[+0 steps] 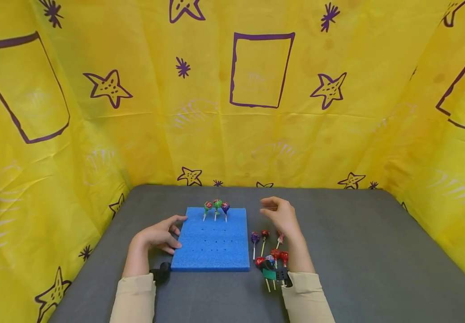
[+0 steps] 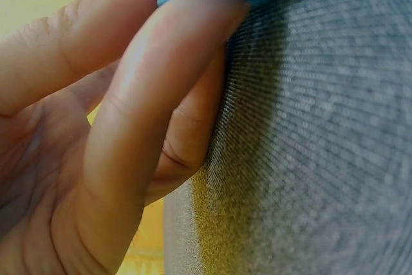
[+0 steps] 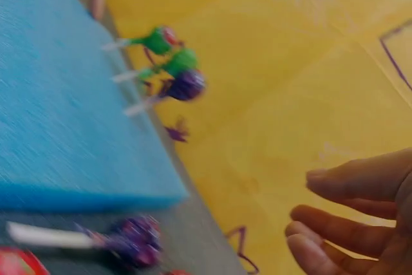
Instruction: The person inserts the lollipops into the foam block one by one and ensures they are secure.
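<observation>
A blue foam board (image 1: 216, 258) with rows of small holes lies on the grey table. Three wrapped lollipops stand upright along its back: one red and green (image 1: 208, 205), one green (image 1: 217, 203), one purple (image 1: 225, 207). My left hand (image 1: 160, 234) rests against the board's left edge, with thumb and index finger touching it apart from each other; in the left wrist view the thumb (image 2: 148, 94) presses on the foam. Beyond the board's right edge, my right hand (image 1: 282, 217) hovers with loosely bent fingers and holds nothing.
Right of the board lie several loose lollipops, among them a purple one (image 1: 255, 237), a dark red one (image 1: 265, 233) and a pink one (image 1: 280, 237). The right wrist and its camera partly hide a red cluster (image 1: 275, 254). Yellow patterned cloth (image 1: 256, 152) surrounds the table.
</observation>
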A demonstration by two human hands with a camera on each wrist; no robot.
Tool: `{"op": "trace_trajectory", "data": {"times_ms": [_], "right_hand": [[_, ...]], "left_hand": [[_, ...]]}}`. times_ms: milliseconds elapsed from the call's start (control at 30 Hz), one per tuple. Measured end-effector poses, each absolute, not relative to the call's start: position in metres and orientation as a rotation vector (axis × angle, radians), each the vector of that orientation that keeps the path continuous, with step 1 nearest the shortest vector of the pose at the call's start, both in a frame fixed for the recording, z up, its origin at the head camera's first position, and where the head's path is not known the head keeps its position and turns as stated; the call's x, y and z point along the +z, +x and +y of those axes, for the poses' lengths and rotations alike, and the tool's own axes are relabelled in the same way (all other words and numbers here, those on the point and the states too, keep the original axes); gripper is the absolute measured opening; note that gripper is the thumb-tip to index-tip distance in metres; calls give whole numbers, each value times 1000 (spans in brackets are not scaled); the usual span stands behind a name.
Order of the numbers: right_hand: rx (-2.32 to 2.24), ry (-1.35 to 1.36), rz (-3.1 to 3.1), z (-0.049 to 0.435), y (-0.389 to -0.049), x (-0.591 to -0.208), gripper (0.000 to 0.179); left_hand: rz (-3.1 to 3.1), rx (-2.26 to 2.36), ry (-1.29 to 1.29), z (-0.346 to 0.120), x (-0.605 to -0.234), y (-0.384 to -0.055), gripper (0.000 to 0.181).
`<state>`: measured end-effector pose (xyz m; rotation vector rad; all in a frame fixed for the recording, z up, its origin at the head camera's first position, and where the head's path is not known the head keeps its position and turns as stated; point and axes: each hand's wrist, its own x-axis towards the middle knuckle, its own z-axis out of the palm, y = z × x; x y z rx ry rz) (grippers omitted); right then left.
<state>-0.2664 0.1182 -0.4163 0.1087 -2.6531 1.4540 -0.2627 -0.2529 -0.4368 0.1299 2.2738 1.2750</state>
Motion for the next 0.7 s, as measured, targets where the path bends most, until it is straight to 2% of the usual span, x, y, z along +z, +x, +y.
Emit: {"op": "trace_trajectory", "data": {"times_ms": [333,700], "right_hand": [[1521,104,-2754,160,-265,-422,34],[1578,107,-2847,184,-258,-429,38]], "left_hand": [[2279,1273,116,-253,-437,-262,88],[2279,1264,89,-253,-438,-264,88]]}}
